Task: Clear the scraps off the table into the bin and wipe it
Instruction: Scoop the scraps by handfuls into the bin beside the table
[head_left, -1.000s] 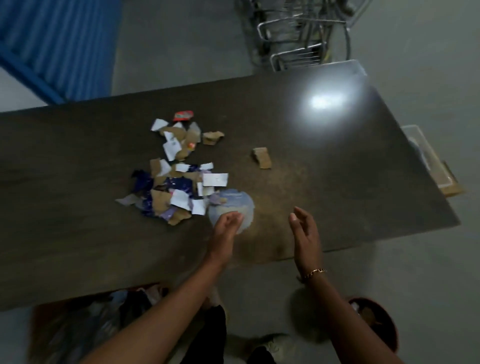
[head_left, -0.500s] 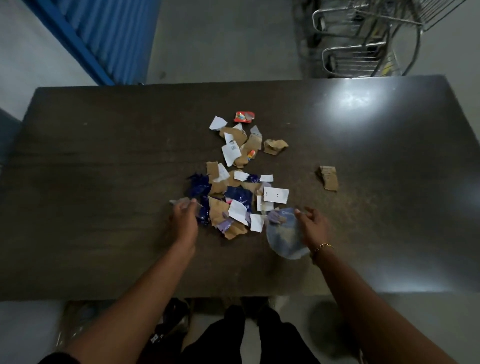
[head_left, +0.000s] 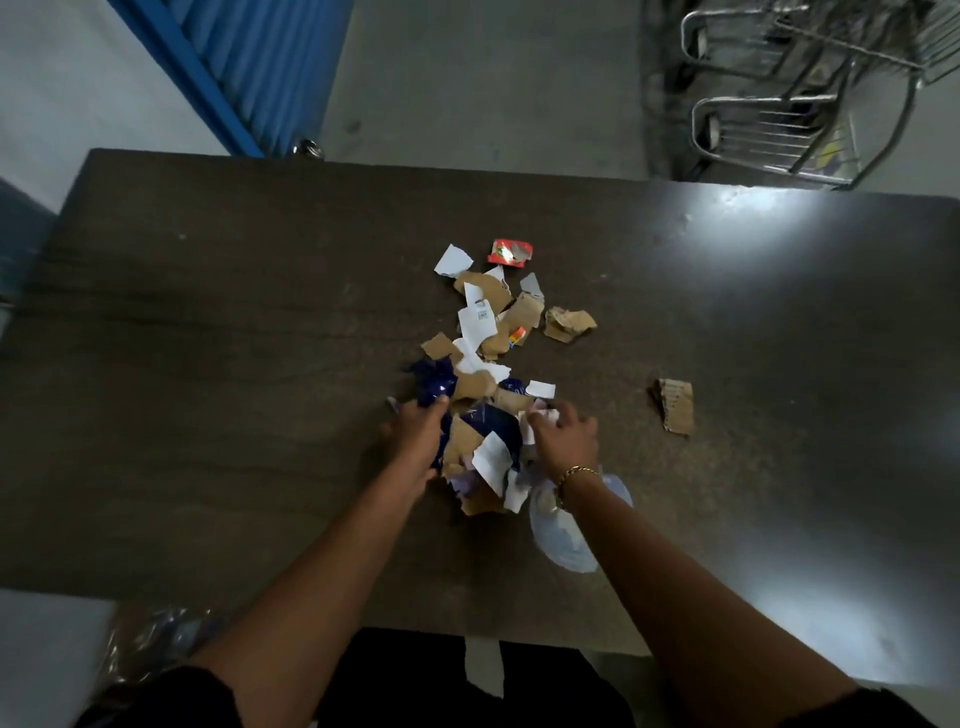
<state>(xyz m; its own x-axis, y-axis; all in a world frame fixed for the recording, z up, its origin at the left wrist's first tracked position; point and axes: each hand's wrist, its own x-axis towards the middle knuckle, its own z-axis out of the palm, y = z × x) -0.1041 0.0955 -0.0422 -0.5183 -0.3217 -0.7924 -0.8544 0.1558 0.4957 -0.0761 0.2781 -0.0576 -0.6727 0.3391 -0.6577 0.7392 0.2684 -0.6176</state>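
Left hand (head_left: 415, 434): curled fingers pressing the scrap pile's left side.
Right hand (head_left: 563, 439): cupped against its right side.
Scrap pile (head_left: 485, 379): mid-table (head_left: 208, 364).
Cardboard piece (head_left: 674, 405): apart, right.

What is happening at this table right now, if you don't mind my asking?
A person is gathering a heap of torn white paper, brown cardboard and blue wrapper scraps on the dark wooden table. The left hand and right hand press in from either side. A pale cloth lies under the right wrist. One brown cardboard piece and a red wrapper lie apart.
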